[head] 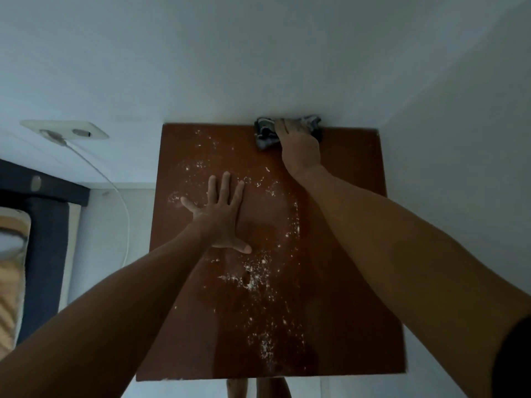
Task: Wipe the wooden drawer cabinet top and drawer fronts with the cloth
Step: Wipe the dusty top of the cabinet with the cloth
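The reddish-brown wooden cabinet top [353,214] fills the middle of the view, seen from above, and white dust and crumbs are scattered over its middle. My left hand [219,216] lies flat on the top with fingers spread. My right hand [298,145] presses a dark grey cloth [265,133] against the far edge of the top, where it meets the wall. The fingers are over the cloth and partly hidden in it. The drawer fronts are out of sight below the near edge.
White walls close in behind and to the right of the cabinet. A wall socket [64,130] with a white cable [120,202] is at the left. A bed with a dark frame [43,242] stands at far left. My feet [258,389] show below the near edge.
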